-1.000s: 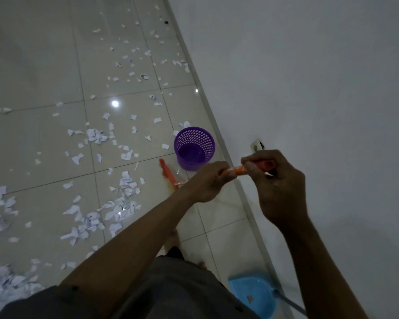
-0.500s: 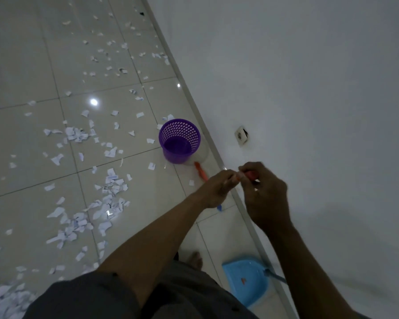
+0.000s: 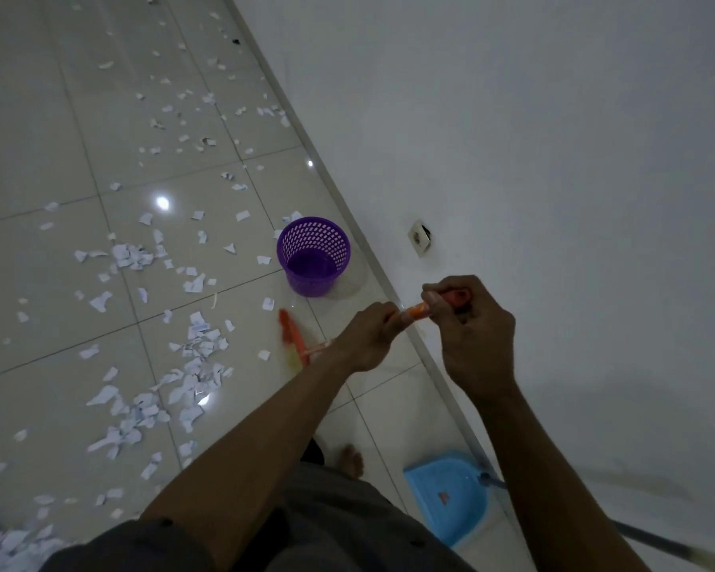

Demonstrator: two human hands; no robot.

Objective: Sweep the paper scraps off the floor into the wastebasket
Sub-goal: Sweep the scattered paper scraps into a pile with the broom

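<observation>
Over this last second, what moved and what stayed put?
The orange broom head, blurred, swung toward the wall and back out beside the purple perforated wastebasket. Both hands, left and right, stayed gripping the orange broom handle. White paper scraps and blue plastic dustpan are unmoved.

No readable text; red mark on blue dustpan [image 3: 450,499] too small.

Dim, grainy view; two glare spots on glossy floor tiles [image 3: 38,117]; broom head [image 3: 292,338] motion-blurred; wide-angle edges bend.
</observation>
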